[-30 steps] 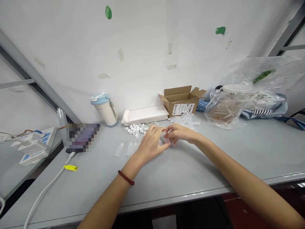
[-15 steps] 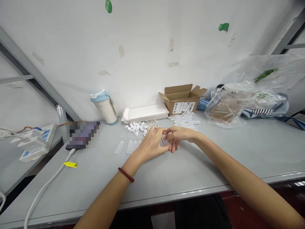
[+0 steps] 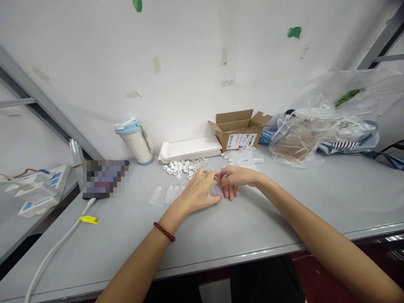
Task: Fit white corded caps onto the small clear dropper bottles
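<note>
My left hand (image 3: 198,190) is curved around a few small translucent plastic vials (image 3: 216,189), thumb at their near end and fingers at their far end. From the other side, my right hand (image 3: 235,177) meets them, its thumb and index finger closed near their tops and the other fingers bent down to the table. Whether the right fingertips pinch a vial or something smaller is hidden. Left of my left hand lie several flat translucent vials (image 3: 169,195) with thin loops at their tops, one (image 3: 155,196) apart from the others.
Behind my hands are loose white caps (image 3: 179,168), thin white loops (image 3: 199,162) and a pile of clear vials (image 3: 242,158). Along the wall stand a tumbler (image 3: 136,143), a white stack (image 3: 191,148), an open carton (image 3: 241,134) and a plastic bag (image 3: 298,141). A cabled phone (image 3: 105,179) lies left.
The vials between my hands show more plainly now, and my hands have shifted only slightly. The view has turned a little, so the scene sits slightly further left.
</note>
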Motion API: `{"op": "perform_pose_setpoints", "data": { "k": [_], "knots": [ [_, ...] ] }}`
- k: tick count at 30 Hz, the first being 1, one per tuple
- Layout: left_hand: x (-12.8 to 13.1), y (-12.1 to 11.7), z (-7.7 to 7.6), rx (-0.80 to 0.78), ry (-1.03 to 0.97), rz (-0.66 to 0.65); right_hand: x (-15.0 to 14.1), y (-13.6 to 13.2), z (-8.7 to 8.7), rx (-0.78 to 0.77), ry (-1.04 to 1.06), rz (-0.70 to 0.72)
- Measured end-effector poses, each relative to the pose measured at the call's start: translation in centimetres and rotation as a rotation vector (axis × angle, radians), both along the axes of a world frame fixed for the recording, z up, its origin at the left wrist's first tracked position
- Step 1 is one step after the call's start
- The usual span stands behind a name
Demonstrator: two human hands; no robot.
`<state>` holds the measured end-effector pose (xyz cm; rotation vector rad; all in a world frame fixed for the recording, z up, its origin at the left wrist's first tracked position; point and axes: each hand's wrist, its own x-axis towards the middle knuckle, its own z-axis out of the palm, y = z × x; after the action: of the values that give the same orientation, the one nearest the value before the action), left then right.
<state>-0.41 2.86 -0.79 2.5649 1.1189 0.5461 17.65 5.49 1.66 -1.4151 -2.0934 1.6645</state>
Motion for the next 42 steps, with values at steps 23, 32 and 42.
{"op": "perform_pose_setpoints", "data": {
  "k": [23,32,42],
  "knots": [
    [0.0,-0.4,0.6,-0.048,0.079,-0.059,0.2,0.4,-0.2,0.015,-0.078,-0.001],
    [-3.4,3.5,1.2,0.165,-0.169,0.247,2.4,1.5,1.3,0.366,0.066,-0.371],
    [-2.7,5.0,0.0,0.158,0.084,0.146,3.6,3.2,-0.2,0.871,-0.445,-0.342]
  ]
}}
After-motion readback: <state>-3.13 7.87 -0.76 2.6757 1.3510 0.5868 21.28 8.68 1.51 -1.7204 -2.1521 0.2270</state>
